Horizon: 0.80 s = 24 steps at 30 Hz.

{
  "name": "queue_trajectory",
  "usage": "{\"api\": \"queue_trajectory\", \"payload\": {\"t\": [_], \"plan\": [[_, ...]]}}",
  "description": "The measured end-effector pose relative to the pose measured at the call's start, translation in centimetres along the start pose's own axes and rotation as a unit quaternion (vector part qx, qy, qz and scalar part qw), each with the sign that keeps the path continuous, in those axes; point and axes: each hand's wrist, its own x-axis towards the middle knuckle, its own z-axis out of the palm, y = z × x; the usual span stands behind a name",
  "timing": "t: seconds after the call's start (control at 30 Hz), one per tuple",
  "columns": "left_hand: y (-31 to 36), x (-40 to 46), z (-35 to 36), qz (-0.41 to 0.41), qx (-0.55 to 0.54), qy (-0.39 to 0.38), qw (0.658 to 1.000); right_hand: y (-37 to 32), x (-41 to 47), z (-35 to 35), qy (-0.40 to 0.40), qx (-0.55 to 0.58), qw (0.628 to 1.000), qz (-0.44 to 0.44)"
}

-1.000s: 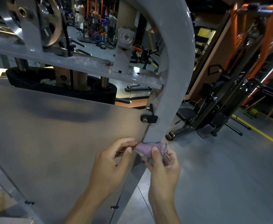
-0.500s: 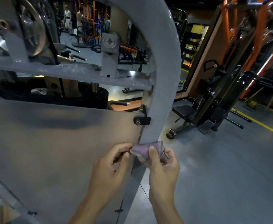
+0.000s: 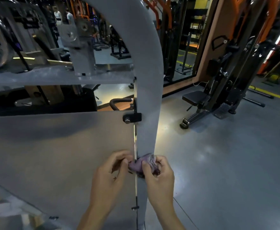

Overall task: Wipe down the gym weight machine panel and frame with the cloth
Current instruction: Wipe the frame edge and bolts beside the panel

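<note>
A bunched purple cloth (image 3: 142,164) sits against the lower part of the curved grey frame post (image 3: 148,90) of the weight machine. My right hand (image 3: 158,175) grips the cloth, thumb on top. My left hand (image 3: 110,174) pinches the cloth's left end, fingers curled, right beside the narrow gap between the post and the flat grey panel (image 3: 53,146). A black bracket with a bolt (image 3: 132,118) joins panel and post above my hands.
A grey crossbar (image 3: 53,77) and pulley wheels run above the panel. A black bench and cable machine (image 3: 219,97) stand to the right on the grey floor (image 3: 227,163). Yellow floor lines mark the far right. People stand far back on the left.
My view has shifted so the post now stands upright near the centre. Both hands stay on the cloth at the same spot on the post, the left fingers curled tighter.
</note>
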Motion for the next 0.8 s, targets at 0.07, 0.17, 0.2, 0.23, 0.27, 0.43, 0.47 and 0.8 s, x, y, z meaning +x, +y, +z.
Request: {"api": "queue_trajectory", "payload": {"t": [0.07,0.17,0.2,0.23,0.27,0.43,0.47,0.8], "plan": [[-0.1,-0.2,0.3,-0.014,0.011,-0.007,1.000,2.0,0.0,-0.2,-0.004,-0.011,0.999,0.034],[0.1,-0.6,1.0,-0.025,0.034,-0.016,0.999,4.7,-0.5,-0.4,-0.017,-0.004,0.995,0.095],[-0.1,-0.6,1.2,-0.033,0.041,-0.015,0.999,5.6,-0.9,-0.6,-0.020,0.008,0.992,0.125],[-0.2,-0.7,1.5,-0.041,0.047,-0.013,0.998,6.6,-1.2,-0.9,-0.021,0.024,0.987,0.157],[-0.2,-0.8,1.8,-0.045,0.055,-0.010,0.997,7.1,-1.3,-1.2,-0.019,0.043,0.982,0.182],[-0.4,-1.2,2.6,-0.034,0.116,0.011,0.993,4.5,0.5,-1.6,-0.049,0.076,0.988,0.124],[-0.4,-1.2,2.8,-0.032,0.124,0.022,0.991,3.2,1.0,-1.6,-0.058,0.082,0.991,0.083],[-1.1,-2.3,5.1,-0.064,0.171,0.052,0.982,12.1,-0.5,-5.4,-0.180,-0.051,0.966,0.180]]}}
